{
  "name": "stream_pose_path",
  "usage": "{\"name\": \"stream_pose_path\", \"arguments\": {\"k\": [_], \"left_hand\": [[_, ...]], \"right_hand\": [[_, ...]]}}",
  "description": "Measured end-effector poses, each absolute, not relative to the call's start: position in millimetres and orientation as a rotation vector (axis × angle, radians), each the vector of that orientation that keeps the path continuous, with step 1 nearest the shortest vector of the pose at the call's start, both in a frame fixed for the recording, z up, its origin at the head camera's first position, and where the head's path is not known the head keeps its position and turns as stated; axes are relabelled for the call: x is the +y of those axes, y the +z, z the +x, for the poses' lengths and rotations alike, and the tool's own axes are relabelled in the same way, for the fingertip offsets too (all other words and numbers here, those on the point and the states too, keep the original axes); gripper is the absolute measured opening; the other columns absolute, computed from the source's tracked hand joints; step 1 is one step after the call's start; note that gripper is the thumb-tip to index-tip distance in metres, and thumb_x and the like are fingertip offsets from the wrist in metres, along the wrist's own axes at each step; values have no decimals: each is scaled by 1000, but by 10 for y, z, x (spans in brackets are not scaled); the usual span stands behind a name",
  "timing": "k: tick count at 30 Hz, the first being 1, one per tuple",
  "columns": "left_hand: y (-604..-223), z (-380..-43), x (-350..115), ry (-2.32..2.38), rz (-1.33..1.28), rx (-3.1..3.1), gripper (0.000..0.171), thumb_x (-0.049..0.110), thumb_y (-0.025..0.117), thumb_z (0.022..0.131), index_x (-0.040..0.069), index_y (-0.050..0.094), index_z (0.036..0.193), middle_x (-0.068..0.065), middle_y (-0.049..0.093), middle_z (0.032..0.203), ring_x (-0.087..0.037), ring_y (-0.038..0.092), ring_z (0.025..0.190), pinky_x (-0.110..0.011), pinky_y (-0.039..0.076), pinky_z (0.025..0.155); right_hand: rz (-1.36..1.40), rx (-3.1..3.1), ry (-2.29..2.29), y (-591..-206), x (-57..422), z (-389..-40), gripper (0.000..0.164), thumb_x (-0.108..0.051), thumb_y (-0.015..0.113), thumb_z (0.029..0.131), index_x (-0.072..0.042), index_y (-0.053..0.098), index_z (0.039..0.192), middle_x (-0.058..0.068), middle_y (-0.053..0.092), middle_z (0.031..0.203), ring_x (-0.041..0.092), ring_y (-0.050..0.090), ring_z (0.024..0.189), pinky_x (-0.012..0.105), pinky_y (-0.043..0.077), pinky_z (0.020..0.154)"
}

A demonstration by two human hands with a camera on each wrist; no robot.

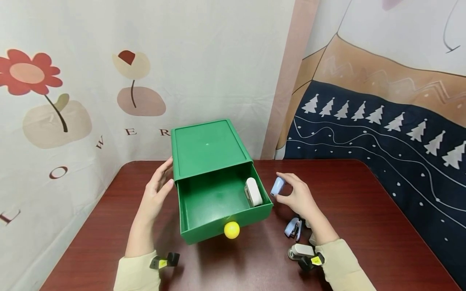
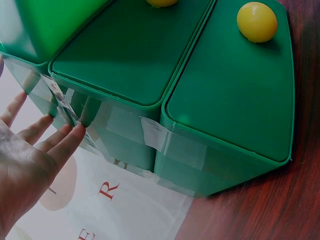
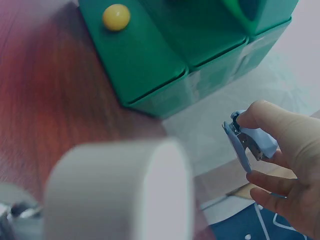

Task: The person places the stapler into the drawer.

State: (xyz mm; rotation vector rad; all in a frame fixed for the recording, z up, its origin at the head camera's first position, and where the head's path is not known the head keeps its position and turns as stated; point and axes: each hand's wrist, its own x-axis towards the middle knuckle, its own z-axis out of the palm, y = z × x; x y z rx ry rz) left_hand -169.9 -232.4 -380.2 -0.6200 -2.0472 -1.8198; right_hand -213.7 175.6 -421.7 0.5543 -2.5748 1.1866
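A green drawer cabinet (image 1: pixel 209 149) stands on the table with its top drawer (image 1: pixel 204 232) pulled out by a yellow knob (image 1: pixel 231 230). Inside that drawer, against its right wall, a white stapler (image 1: pixel 253 192) lies on its side. My left hand (image 1: pixel 154 200) has its fingers extended, with the fingertips (image 2: pixel 77 131) on the cabinet's taped left side. Just outside the drawer's right wall, my right hand (image 1: pixel 298 197) pinches a light blue stapler (image 3: pixel 257 142) between thumb and fingers.
Below my right forearm, another blue stapler (image 1: pixel 293 228) and a white stapler (image 1: pixel 301 251) lie on the table, a further pale item partly hidden behind the arm. Two lower drawers (image 2: pixel 230 90) are closed. Flower-printed curtain (image 1: pixel 218 60) hangs behind the cabinet.
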Motion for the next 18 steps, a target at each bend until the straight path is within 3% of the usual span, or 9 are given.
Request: {"name": "stream_pose_path", "arguments": {"k": [18], "left_hand": [[-3793, -1703, -2332, -1810, -625, -2060, 53, -2, 46, 98, 7, 35, 148, -8, 38, 148, -20, 37, 133, -23, 35, 98]], "right_hand": [[655, -2373, 1272, -3627, 1666, -1978, 71, -2, 81, 73, -14, 54, 138, 10, 54, 132, 25, 51, 114, 48, 46, 87]]}}
